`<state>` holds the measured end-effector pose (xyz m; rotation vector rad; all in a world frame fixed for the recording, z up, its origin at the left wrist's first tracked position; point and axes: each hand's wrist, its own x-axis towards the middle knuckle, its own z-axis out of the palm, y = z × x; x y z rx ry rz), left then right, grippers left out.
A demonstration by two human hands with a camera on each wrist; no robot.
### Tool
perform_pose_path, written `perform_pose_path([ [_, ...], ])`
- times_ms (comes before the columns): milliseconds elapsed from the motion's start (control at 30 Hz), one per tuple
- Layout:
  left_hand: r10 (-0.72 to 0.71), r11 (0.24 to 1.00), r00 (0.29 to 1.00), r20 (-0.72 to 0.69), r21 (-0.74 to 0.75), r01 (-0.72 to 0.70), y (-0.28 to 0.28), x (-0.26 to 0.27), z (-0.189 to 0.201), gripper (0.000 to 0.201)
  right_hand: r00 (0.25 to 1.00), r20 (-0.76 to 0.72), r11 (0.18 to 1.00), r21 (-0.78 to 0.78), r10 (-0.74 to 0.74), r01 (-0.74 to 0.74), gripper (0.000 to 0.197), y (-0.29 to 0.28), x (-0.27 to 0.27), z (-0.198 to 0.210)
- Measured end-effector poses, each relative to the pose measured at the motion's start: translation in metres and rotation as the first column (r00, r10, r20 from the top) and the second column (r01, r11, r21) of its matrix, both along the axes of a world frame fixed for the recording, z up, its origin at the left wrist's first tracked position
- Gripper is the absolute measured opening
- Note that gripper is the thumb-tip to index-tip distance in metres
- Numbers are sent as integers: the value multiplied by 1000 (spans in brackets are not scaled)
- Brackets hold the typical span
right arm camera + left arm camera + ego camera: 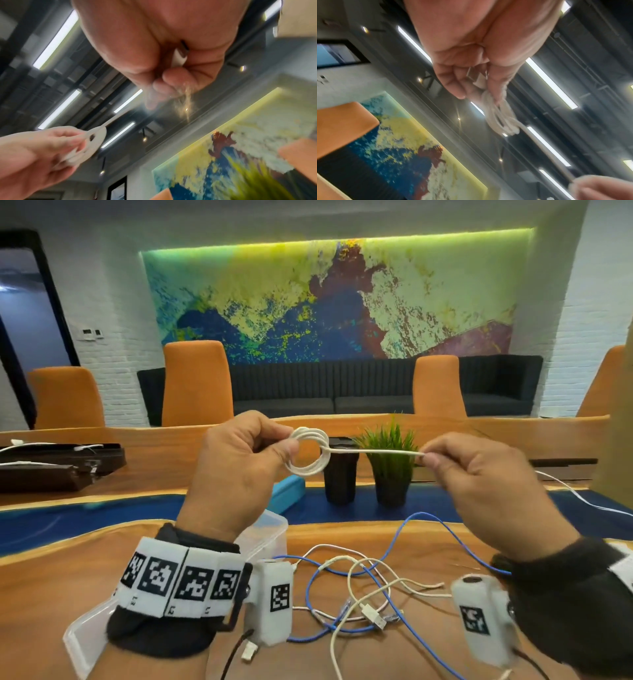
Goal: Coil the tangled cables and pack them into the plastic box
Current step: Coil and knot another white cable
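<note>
We see both hands raised above the table. Left hand pinches the white cable coil; right hand, at 3 o'clock of it, pinches its taut tail. Only the head view shows the plastic box and loose cables at 6 o'clock. Left wrist view shows a connector in the palm. No legible writing.

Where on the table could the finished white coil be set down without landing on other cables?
Bare wood lies at the near left, bordered by the box lid and the table edge, and between the plastic box and blue cable. The near centre is crowded with tangled cables. The white coil hangs between both hands.
</note>
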<state>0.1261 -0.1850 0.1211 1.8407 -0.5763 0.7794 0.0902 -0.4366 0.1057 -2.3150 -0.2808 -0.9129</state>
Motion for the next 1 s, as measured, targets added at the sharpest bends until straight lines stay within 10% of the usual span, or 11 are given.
perform_pose_path([
  [267, 105, 936, 994, -33, 341, -87, -15, -2, -8, 5, 916, 381, 985, 159, -124, 67, 16, -9, -2, 6],
  [533, -323, 918, 896, -304, -330, 219, -17, -15, 1, 6, 973, 165, 962, -190, -163, 194, 11, -8, 16, -14],
  [667, -397, 888, 871, -289, -360, 285, -26, -17, -1, 7, 999, -43, 999, 40, 18, -16, 12, 13, 13, -19],
  [733, -411, 885, 870, -273, -349, 309, -29, -16, -1, 8, 977, -76, 870, 472, 200, -141, 12, 24, 10, -15],
  [800, -426, 881, 866, -262, -336, 332, -30, -16, -1, 14, 930, -6, 551, 807, 366, -211, 11, 31, 8, -10],
  [867, -430, 886, 866, -257, -306, 349, -30, -17, -1, 19, 881, 78, 293, 926, 467, -238, 13, 31, 7, -7],
  [1000, -463, 873, 850, -252, -295, 388, -31, -17, -3, 11, 802, 188, 54, 963, 567, -265, 15, 31, 8, -6],
])
